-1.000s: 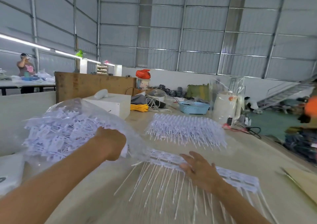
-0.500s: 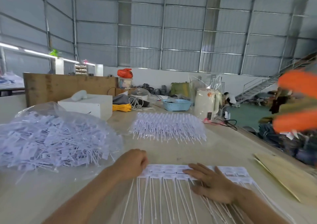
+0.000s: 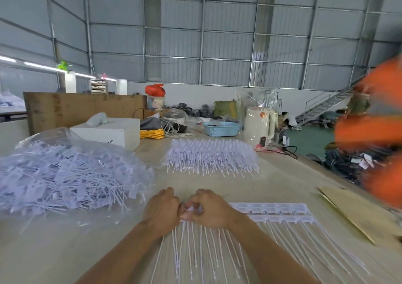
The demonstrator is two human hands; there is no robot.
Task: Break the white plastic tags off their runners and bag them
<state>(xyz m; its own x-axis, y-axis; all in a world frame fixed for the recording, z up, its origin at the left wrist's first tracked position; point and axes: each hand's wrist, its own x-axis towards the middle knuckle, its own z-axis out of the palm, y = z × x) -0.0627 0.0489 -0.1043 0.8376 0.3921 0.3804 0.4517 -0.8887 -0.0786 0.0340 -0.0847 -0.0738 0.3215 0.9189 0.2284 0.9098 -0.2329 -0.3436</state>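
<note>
While your left hand (image 3: pixel 162 207) and right hand (image 3: pixel 210 208) meet knuckle to knuckle on the pale worktop (image 3: pixel 282 183), their curled fingers (image 3: pixel 189 209) pinch the left end of the runner of white tags (image 3: pixel 272 212), whose thin tails fan out toward you under both wrists. To the right of your fingers the rest of this runner lies flat, and further right rests a brown cardboard sheet (image 3: pixel 356 216). Left of your fingers sits the clear bag (image 3: pixel 65 175), heaped with loose tags. Beyond your fingers a stack of unbroken runners (image 3: pixel 211 157) waits, and behind it stand a blue basket (image 3: pixel 221 129), a cream kettle (image 3: pixel 258 124), a white box (image 3: pixel 108 131) and yellow cable (image 3: pixel 152 133). Grey corrugated walls (image 3: pixel 195 33) close the hall; an orange blur (image 3: pixel 374 127) crosses at the right edge.
</note>
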